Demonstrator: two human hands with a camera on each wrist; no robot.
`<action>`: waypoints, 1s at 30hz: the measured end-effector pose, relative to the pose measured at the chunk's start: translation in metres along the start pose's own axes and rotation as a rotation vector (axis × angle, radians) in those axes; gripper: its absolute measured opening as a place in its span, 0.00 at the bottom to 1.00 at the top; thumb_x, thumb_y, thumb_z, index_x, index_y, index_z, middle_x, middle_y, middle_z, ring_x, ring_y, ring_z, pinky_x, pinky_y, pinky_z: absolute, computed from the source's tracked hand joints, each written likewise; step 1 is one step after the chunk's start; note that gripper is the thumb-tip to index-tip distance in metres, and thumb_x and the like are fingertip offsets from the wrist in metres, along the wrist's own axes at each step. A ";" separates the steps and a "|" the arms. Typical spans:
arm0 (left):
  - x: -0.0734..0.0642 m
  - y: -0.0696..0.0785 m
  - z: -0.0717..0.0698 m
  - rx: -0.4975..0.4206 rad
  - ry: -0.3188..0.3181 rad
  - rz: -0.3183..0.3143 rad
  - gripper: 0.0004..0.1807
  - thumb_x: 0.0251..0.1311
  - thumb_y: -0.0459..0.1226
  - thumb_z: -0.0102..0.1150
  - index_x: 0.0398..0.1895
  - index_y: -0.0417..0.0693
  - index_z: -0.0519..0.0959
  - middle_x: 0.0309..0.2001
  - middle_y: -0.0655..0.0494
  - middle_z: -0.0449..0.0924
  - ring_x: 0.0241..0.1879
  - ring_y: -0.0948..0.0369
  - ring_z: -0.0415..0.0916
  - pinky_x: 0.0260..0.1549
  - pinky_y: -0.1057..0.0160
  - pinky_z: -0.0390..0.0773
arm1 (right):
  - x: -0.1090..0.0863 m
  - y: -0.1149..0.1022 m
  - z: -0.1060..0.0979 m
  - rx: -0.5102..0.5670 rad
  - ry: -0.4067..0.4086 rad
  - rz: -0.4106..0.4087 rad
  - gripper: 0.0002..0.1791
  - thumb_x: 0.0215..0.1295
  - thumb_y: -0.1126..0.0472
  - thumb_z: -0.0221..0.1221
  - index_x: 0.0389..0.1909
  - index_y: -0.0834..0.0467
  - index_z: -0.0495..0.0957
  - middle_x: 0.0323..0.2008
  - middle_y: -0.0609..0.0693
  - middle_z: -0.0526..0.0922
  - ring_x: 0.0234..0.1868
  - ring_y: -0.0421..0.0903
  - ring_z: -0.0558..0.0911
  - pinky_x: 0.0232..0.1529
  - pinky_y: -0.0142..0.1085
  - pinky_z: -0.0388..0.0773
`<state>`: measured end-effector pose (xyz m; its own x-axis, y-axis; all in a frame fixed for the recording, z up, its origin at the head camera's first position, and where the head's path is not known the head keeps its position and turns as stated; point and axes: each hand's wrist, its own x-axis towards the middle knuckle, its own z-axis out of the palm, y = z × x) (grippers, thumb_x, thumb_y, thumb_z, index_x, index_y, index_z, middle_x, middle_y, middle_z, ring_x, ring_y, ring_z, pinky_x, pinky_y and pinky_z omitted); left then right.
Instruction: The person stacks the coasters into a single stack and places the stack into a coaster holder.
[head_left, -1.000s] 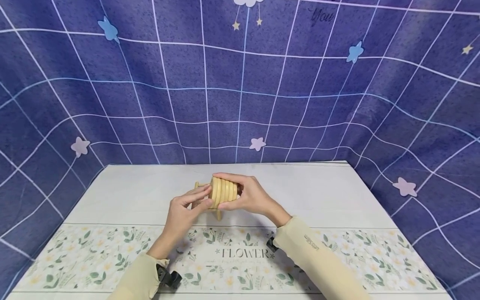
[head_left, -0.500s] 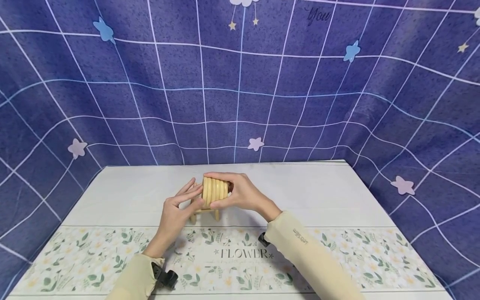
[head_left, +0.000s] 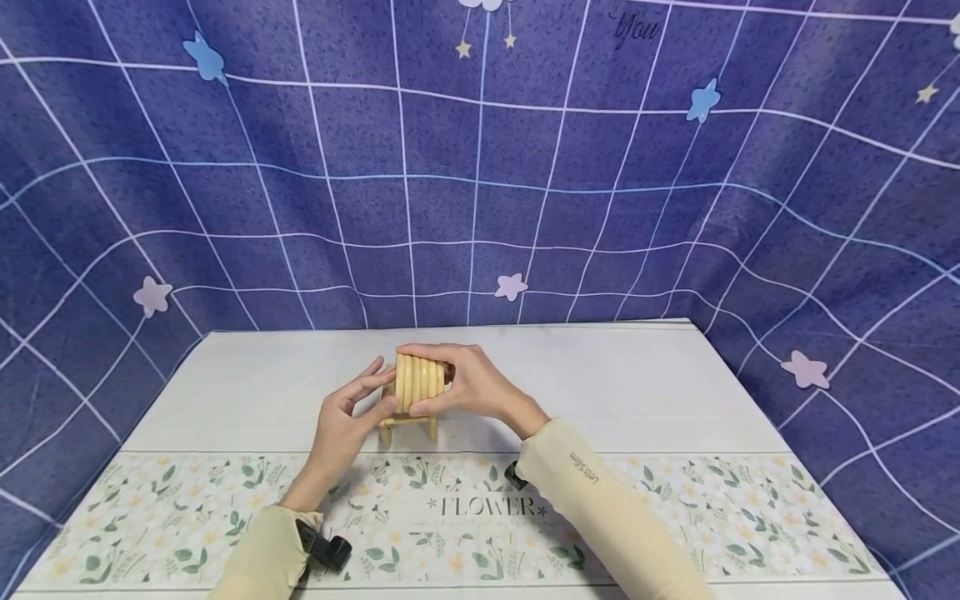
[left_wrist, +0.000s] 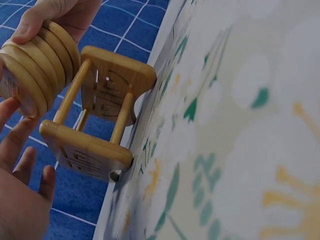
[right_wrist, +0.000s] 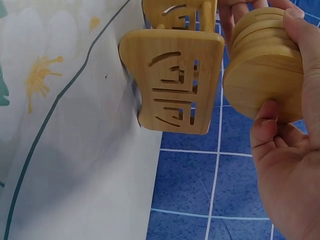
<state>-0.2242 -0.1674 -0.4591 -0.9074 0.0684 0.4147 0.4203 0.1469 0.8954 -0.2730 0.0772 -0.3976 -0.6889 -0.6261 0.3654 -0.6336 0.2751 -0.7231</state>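
A stack of round wooden coasters (head_left: 420,385) lies on its side in the air, just above a wooden coaster rack (left_wrist: 90,146). With thumb and fingers on either side, my right hand (head_left: 480,385) grips the stack; the right wrist view shows its fingers under the flat end coaster (right_wrist: 260,82). My left hand (head_left: 339,427) is at the opposite end. Its fairly straight fingertips touch the outer coaster, and the lower fingers (left_wrist: 46,182) extend freely. The rack stands upright on the table, its slotted side panel (right_wrist: 172,82) plain in the right wrist view.
A white tablecloth (head_left: 600,383) with a floral band (head_left: 187,517) and the word FLOWER covers the table. Behind it hangs a blue curtain (head_left: 442,208) with grid lines and stars. Each wrist carries a small black camera (head_left: 326,548).
Both hands and the coaster stack have shifted left, now lined up over the rack. More of the rack's front shows beneath the stack. The left fingers have loosened from around the stack's end.
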 end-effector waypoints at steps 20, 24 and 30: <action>0.002 -0.014 -0.011 -0.047 -0.028 0.029 0.19 0.73 0.23 0.66 0.64 0.26 0.80 0.65 0.75 0.84 0.69 0.74 0.77 0.70 0.72 0.71 | 0.013 0.007 0.010 -0.015 -0.013 0.009 0.48 0.56 0.56 0.87 0.79 0.49 0.78 0.60 0.49 0.90 0.38 0.38 0.86 0.40 0.34 0.88; 0.002 -0.016 -0.013 -0.042 -0.041 0.018 0.19 0.73 0.24 0.66 0.64 0.26 0.80 0.65 0.76 0.83 0.68 0.75 0.77 0.70 0.74 0.71 | 0.013 0.010 0.013 -0.005 -0.023 0.026 0.48 0.56 0.56 0.87 0.79 0.48 0.78 0.59 0.48 0.90 0.39 0.38 0.86 0.41 0.34 0.88; 0.002 -0.018 -0.015 -0.039 -0.044 0.009 0.19 0.74 0.24 0.66 0.65 0.27 0.80 0.65 0.75 0.84 0.68 0.75 0.78 0.70 0.74 0.71 | 0.015 0.011 0.015 -0.024 -0.025 0.020 0.48 0.56 0.55 0.87 0.79 0.47 0.78 0.60 0.48 0.90 0.39 0.37 0.86 0.41 0.33 0.88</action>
<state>-0.2333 -0.1850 -0.4719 -0.9025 0.1128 0.4156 0.4269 0.1078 0.8979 -0.2846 0.0603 -0.4086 -0.6928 -0.6380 0.3362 -0.6282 0.3048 -0.7159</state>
